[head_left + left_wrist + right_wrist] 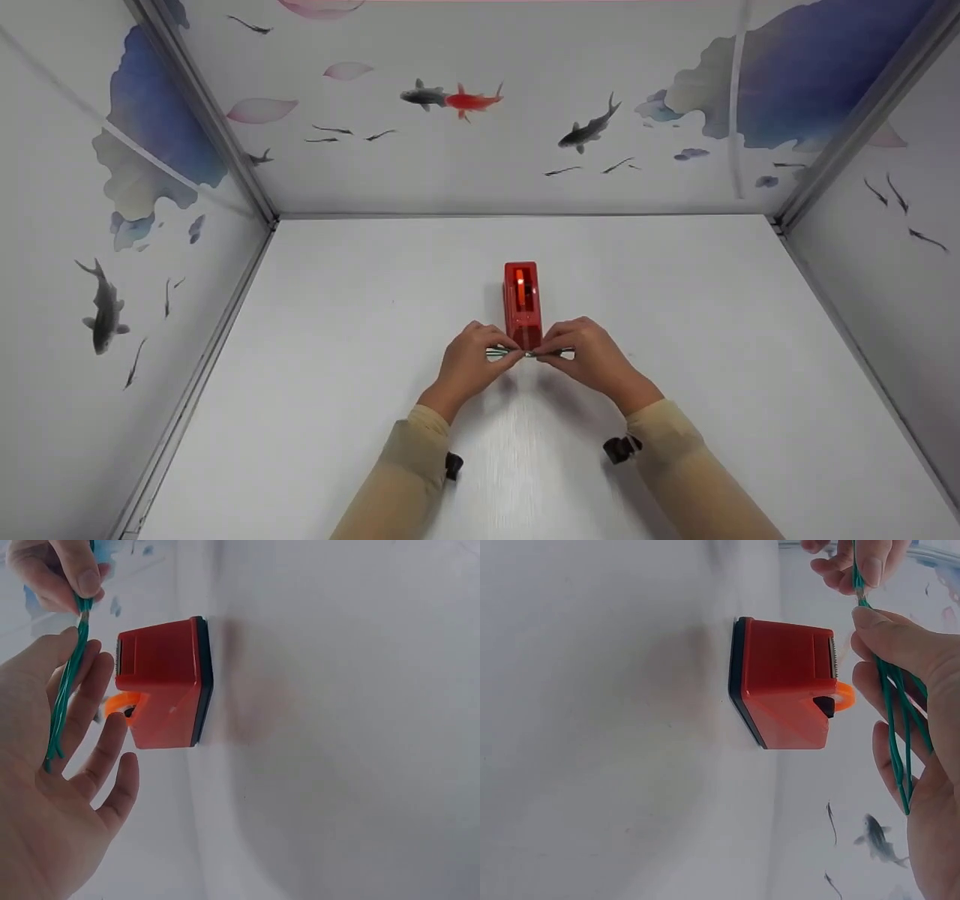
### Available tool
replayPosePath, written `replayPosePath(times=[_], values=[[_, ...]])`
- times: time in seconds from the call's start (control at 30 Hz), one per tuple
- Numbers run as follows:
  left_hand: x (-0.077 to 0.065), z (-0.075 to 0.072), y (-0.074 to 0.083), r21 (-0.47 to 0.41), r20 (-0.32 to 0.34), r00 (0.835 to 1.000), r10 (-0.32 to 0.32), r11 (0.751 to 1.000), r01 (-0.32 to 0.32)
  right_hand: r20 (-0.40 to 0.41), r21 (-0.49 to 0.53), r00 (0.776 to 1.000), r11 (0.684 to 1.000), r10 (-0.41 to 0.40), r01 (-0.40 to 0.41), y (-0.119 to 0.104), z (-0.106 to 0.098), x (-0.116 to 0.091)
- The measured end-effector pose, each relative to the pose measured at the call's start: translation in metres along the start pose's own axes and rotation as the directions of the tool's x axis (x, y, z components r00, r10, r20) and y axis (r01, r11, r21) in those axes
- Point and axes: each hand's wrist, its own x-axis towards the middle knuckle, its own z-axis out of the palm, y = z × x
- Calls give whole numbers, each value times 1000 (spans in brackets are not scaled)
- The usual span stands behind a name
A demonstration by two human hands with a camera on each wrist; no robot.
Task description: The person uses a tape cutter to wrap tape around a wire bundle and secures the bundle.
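Note:
In the head view my left hand (466, 367) and right hand (596, 360) meet just in front of a red tape dispenser (525, 334). Between thumb and fingers, each hand pinches one side of a bundle of thin green wires (67, 686). A small tan patch shows on the bundle in the gap between the two hands. The loose wire ends (900, 757) fan out across the right palm. On the left, the ends lie along the palm, with the other fingers spread. An orange roll (520, 289) sits inside the dispenser, whose serrated edge (834, 658) faces the hands.
The dispenser stands on a white table (360, 315). Walls printed with fish, petals and blue shapes enclose the table at the back (525, 180) and both sides. A black wrist camera (621, 450) is fixed by the right sleeve, another (454, 466) by the left.

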Motion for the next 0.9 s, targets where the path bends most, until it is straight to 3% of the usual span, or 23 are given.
replayPosePath(times=[0.2, 0.53, 0.7, 0.83, 0.9], values=[[-3, 1, -1, -80, 27, 999, -23, 996, 25, 24, -8, 997, 998, 69, -69, -2, 2, 0], [-5, 2, -1, -93, 17, 999, -37, 995, 39, 50, 10, 980, 981, 193, -194, -4, 3, 2], [-6, 1, -2, -109, -13, 1000, -14, 994, 13, 91, 57, 942, 943, 323, -328, -7, 3, 4], [-6, 3, -1, -131, -25, 1000, 4, 991, -7, 114, 8, 904, 910, 411, -414, -10, 1, 5], [-6, 5, 0, -140, -35, 999, 13, 990, -18, 118, -27, 896, 903, 429, -429, -12, 0, 4]])
